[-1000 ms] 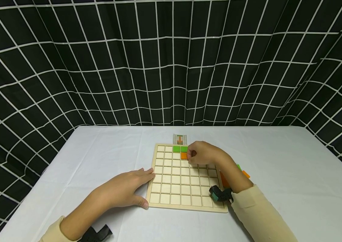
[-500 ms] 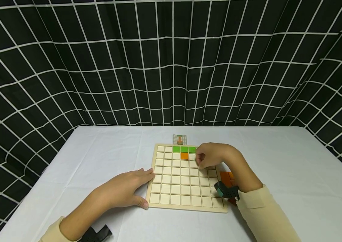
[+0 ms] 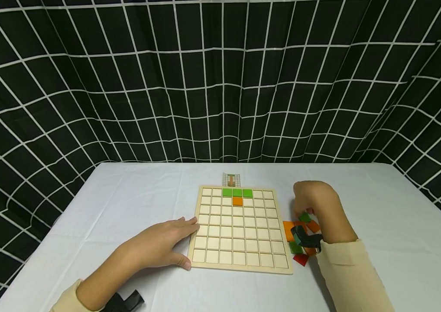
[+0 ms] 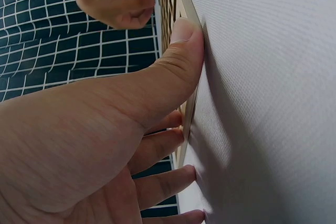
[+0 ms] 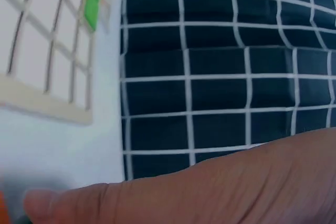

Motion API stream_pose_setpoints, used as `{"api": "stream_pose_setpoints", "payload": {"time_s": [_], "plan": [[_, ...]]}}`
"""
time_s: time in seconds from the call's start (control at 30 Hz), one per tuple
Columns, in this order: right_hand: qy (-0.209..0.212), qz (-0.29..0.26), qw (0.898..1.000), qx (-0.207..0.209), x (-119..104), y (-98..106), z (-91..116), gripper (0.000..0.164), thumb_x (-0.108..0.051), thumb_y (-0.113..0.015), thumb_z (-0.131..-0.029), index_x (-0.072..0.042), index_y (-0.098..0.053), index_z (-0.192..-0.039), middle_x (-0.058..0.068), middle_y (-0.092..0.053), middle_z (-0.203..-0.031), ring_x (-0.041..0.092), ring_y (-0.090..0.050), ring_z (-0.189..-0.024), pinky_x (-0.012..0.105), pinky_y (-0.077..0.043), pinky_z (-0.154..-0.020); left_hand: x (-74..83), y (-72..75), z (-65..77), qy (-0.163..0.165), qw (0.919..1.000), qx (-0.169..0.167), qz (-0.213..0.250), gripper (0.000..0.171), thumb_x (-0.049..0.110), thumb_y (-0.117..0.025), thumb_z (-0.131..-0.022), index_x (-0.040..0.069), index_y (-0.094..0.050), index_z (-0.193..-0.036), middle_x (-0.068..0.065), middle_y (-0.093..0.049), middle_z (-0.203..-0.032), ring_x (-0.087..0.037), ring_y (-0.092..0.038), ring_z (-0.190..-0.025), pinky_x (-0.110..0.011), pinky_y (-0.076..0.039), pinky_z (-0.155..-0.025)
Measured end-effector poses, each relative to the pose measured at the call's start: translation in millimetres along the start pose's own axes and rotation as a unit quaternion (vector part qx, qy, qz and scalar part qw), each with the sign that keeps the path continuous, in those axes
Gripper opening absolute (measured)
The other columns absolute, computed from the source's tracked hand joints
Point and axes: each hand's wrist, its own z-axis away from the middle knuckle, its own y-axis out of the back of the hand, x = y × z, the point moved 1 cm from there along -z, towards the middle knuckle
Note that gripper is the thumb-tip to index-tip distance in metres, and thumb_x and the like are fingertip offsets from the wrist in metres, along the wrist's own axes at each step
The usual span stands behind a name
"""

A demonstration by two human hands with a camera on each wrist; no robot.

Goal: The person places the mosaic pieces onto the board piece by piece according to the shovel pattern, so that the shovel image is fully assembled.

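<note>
A square wooden grid board (image 3: 220, 234) lies on the white table. In its far row sit three green tiles (image 3: 237, 193), with one orange tile (image 3: 238, 201) below the middle one. My left hand (image 3: 162, 242) rests against the board's left edge, thumb near the front corner and fingers extended; the left wrist view shows the thumb (image 4: 181, 45) touching the rim. My right hand (image 3: 316, 201) is right of the board, over a pile of loose tiles (image 3: 288, 230), its fingertips pointing down by a green tile (image 3: 305, 217). Whether it pinches a tile is hidden.
Beyond the board's far edge lies a small pattern card (image 3: 231, 180) with a grid printed on it. Loose orange, green and red tiles, such as a red tile (image 3: 300, 259), lie close to the board's right edge. A dark gridded curtain (image 3: 220, 86) hangs behind the table.
My right hand has left the board's far row and moved right to the loose tiles. A third green tile now shows in that row. The left hand has stayed put.
</note>
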Motion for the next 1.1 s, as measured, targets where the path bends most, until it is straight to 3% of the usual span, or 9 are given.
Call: {"api": "stream_pose_setpoints", "payload": {"time_s": [0.2,0.5,0.7,0.8,1.0,1.1], "plan": [[-0.011,-0.014,0.999,-0.027,-1,-6,-10,0.035,-0.011,-0.082,-0.077,0.004,-0.063,-0.103,0.014,-0.064,-0.074,0.023,-0.063,-0.061,0.03,-0.055,-0.056,-0.5,0.1,0.6,0.002,1.0,-0.001,0.007,0.087,0.044,-0.084,-0.075,0.005,-0.052,-0.145,-0.014,-0.043,-0.154,-0.038,-0.04,-0.14,-0.052,-0.035,-0.112],[-0.008,-0.037,0.999,-0.025,-3,-8,-16,0.051,-0.006,-0.084,-0.076,0.004,-0.058,-0.118,0.013,-0.06,-0.083,0.024,-0.062,-0.068,0.029,-0.055,-0.059,-2.0,-1.7,1.5,-0.005,1.0,0.003,0.005,0.088,0.046,-0.083,-0.075,0.003,-0.051,-0.145,-0.015,-0.043,-0.153,-0.038,-0.041,-0.139,-0.053,-0.036,-0.111],[0.017,-0.037,0.999,-0.022,-5,-9,-15,0.033,-0.005,-0.084,-0.074,-0.003,-0.061,-0.098,0.01,-0.059,-0.078,0.021,-0.059,-0.063,0.028,-0.049,-0.055,-3.0,-2.3,1.4,-0.005,1.0,0.001,0.002,0.087,0.045,-0.083,-0.076,0.004,-0.051,-0.145,-0.014,-0.044,-0.153,-0.038,-0.041,-0.139,-0.053,-0.036,-0.111],[0.009,-0.052,0.998,-0.024,-3,-10,-13,0.031,-0.013,-0.085,-0.075,-0.004,-0.063,-0.096,0.011,-0.061,-0.079,0.023,-0.06,-0.066,0.029,-0.052,-0.058,-3.1,-2.0,1.0,-0.003,1.0,0.001,-0.003,0.087,0.045,-0.083,-0.075,0.004,-0.051,-0.146,-0.014,-0.044,-0.153,-0.038,-0.041,-0.139,-0.052,-0.037,-0.111],[-0.022,-0.086,0.996,-0.03,13,-7,-6,0.059,-0.042,-0.088,-0.072,0.0,-0.062,-0.104,0.014,-0.061,-0.084,0.028,-0.065,-0.071,0.034,-0.058,-0.065,-2.1,-1.5,0.0,-0.003,1.0,0.002,-0.008,0.088,0.046,-0.083,-0.075,0.004,-0.051,-0.146,-0.014,-0.044,-0.153,-0.037,-0.041,-0.139,-0.052,-0.037,-0.111],[-0.03,-0.083,0.995,-0.04,19,-7,-4,0.065,-0.048,-0.088,-0.07,0.001,-0.061,-0.102,0.014,-0.062,-0.083,0.028,-0.066,-0.07,0.033,-0.059,-0.065,-1.3,-1.0,-0.4,-0.004,1.0,0.002,-0.009,0.088,0.046,-0.083,-0.076,0.004,-0.051,-0.146,-0.013,-0.044,-0.153,-0.037,-0.041,-0.14,-0.052,-0.037,-0.111]]}}
